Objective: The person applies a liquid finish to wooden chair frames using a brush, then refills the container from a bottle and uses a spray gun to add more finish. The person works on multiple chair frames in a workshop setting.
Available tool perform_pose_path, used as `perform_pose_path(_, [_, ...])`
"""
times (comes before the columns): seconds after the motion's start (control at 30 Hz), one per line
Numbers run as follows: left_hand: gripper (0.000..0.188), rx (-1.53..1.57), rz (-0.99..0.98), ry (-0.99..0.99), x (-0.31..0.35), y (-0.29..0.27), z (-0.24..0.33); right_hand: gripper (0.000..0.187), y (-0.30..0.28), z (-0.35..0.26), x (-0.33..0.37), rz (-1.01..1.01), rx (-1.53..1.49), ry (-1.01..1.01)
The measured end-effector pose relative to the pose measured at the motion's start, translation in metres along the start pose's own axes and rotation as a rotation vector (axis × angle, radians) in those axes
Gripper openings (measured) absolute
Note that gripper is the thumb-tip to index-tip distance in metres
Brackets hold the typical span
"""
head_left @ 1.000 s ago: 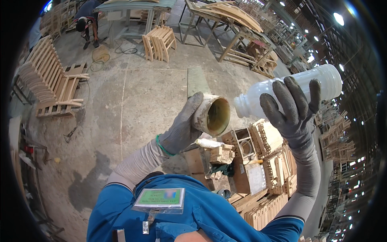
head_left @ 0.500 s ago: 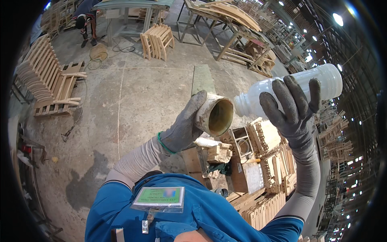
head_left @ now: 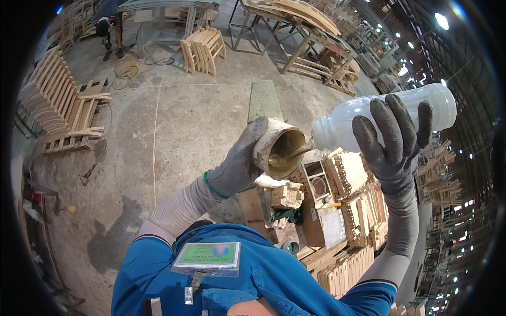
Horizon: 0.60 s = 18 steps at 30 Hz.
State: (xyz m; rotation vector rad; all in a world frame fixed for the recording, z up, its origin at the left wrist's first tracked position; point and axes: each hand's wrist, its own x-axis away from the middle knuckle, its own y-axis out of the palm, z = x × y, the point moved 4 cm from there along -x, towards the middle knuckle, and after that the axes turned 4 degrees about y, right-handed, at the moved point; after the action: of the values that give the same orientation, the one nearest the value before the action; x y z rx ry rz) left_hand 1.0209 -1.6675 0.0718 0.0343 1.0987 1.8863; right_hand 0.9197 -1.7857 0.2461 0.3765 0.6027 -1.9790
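Note:
My left hand, in a grey glove, grips a stained, round cup-like container with its open mouth turned to the right. In my gloved right hand is a cloudy clear plastic bottle, tipped so that its uncapped neck points left at the container. A thin stream of liquid runs from the bottle's mouth into the container. Bottle and container stay a small gap apart. The fingers of my right hand lie across the bottle's side; its thumb is hidden.
Stacked wooden parts and a wooden box lie below my hands. Slatted wooden frames stand at the left, curved pieces ahead on the concrete floor. Work tables are farther off. A person bends down at the far left.
Liquid now runs out of the bottle into the container, where none was seen flowing before. The bottle and my right hand have shifted slightly to the right.

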Motion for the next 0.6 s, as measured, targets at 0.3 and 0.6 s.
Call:
perform_pose_path(0.3, [0.049, -0.098, 0.012, 0.14, 0.004, 0.001, 0.004, 0.045, -0.004, 0.001, 0.001, -0.013, 0.015, 0.058])
perform_pose_path(0.6, [0.054, 0.222, 0.066, -0.14, 0.006, -0.002, -0.001, 0.046, -0.005, -0.007, 0.011, -0.051, -0.083, 0.2])
